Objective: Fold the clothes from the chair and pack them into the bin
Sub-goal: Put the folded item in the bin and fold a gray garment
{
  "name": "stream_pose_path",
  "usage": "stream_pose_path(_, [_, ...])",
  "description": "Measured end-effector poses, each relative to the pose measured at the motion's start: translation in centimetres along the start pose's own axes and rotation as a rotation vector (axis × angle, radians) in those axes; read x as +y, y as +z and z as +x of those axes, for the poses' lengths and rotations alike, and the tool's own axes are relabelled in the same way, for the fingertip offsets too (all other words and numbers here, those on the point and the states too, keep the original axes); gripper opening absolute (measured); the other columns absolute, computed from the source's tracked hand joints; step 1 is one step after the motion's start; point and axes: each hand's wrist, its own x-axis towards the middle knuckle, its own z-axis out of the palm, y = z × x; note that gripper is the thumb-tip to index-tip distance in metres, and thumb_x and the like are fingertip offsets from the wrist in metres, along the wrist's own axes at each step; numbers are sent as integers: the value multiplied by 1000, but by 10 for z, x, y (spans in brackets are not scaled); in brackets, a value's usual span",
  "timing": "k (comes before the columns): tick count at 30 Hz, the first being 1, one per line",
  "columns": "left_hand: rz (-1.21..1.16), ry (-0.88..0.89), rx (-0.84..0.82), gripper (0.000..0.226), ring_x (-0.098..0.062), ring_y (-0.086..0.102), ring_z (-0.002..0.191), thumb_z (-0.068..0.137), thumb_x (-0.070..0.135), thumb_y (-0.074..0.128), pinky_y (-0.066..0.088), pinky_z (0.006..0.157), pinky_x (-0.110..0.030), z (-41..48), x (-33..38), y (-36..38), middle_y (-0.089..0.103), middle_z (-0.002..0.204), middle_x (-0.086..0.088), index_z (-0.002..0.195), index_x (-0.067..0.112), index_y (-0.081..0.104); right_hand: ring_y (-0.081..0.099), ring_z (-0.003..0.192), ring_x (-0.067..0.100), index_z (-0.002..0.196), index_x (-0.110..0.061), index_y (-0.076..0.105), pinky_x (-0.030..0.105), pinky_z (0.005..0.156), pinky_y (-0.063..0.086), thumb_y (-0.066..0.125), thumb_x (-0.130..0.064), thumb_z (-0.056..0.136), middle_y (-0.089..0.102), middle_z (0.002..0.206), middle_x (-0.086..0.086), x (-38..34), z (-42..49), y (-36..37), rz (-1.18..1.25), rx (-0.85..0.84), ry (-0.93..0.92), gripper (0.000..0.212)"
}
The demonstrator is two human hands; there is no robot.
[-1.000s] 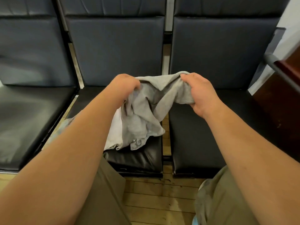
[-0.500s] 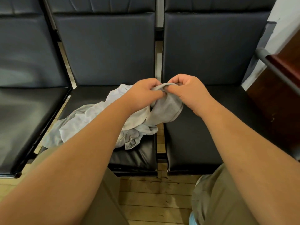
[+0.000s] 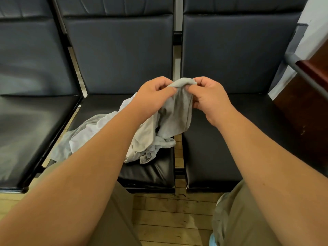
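Grey garment (image 3: 179, 112): held up over the right edge of the middle chair seat (image 3: 147, 174). Top edge bunched into a short ridge between the two hands. Long axis runs top to bottom, from that ridge down toward the seat's front right corner, where the lower end lies crumpled on the cushion. Kind of garment: cannot tell, no collar or sleeve readable.

Left grip (image 3: 156, 96): fingers (image 3: 160, 83) curled, thumb and fingers pinching the left end of the ridge. Right grip (image 3: 207, 98): likewise curled in, pinching the right end. The two sit close together, almost touching.

Hidden: left forearm (image 3: 106, 139) crosses the clothes and covers where the grey garment meets the paler cloth (image 3: 85, 137), which spreads to the seat's left edge and spills over it. One piece or several: cannot tell.

Around: right chair seat (image 3: 221, 148) just beside, with a narrow gap between. Left chair seat (image 3: 26, 130) on the other side. Dark padded backrests (image 3: 120, 54) behind. Wooden floor (image 3: 168, 219) below the front edges. Khaki trousers (image 3: 245, 219) at the bottom of the view. Red-brown wooden cabinet (image 3: 305, 103) far right, cut off.
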Motion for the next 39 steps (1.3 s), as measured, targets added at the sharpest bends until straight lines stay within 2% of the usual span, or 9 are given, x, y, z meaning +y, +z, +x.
stream_pose_path(8, [41,44,104,11,-12,63,83,105,33,61,58,80,-37,3,-1,4,72,98,-5,104,26,70,78,98,16,118,-20,70,46,93,64,81,-21,94,80,105,0,-1,-6,14,-98,-36,-56,27])
stream_pose_path(13, [-267,-61,130,15,-27,71,108,104,35,56,60,98,-52,9,3,-5,75,110,-6,107,27,68,75,98,8,120,-32,71,33,88,60,79,-30,92,78,106,-11,12,-11,24,-331,-245,23,29])
stream_pose_path(17, [-605,-132,249,16,-13,67,79,107,19,51,56,76,-34,11,6,-16,71,87,0,101,16,66,67,86,14,105,-20,75,31,74,52,69,-20,93,72,90,-5,34,-8,31,-672,-317,79,13])
stream_pose_path(20, [-220,-133,307,12,-9,59,78,99,24,54,48,76,-31,13,0,-33,65,88,8,103,23,66,55,70,16,82,-12,68,31,62,41,67,-25,96,60,73,-2,32,-7,31,-723,-275,100,19])
stream_pose_path(23, [393,-27,-118,37,-4,61,94,92,59,70,50,82,-29,2,-12,-40,65,103,16,123,41,64,60,65,10,77,-21,71,28,59,42,69,-27,93,66,71,-6,18,-4,31,-631,-156,31,17])
stream_pose_path(26, [755,-45,-351,43,-12,65,90,81,77,68,56,84,-38,-2,-22,-29,70,93,11,103,41,72,54,58,7,82,-18,73,28,57,43,66,-27,91,63,67,-6,6,-5,28,-553,-59,-68,14])
stream_pose_path(30, [310,-133,-54,30,-18,57,72,99,43,67,52,75,-38,8,-13,-26,64,76,-1,90,16,74,54,59,6,92,-23,77,30,60,43,79,-45,90,64,67,-10,-5,-9,16,-419,-148,-68,22])
stream_pose_path(35, [-548,-349,170,26,-22,78,98,98,34,69,61,93,-40,10,0,-37,81,99,-5,114,13,71,75,93,22,98,-23,81,41,82,60,78,-38,91,79,97,2,9,-10,4,-751,-322,129,17])
stream_pose_path(39, [-295,-415,349,24,-23,67,85,100,37,58,54,75,-36,17,-10,-47,68,86,-3,96,14,63,71,97,34,101,-14,76,40,75,55,57,-34,99,74,101,13,17,-7,0,-824,-203,206,27])
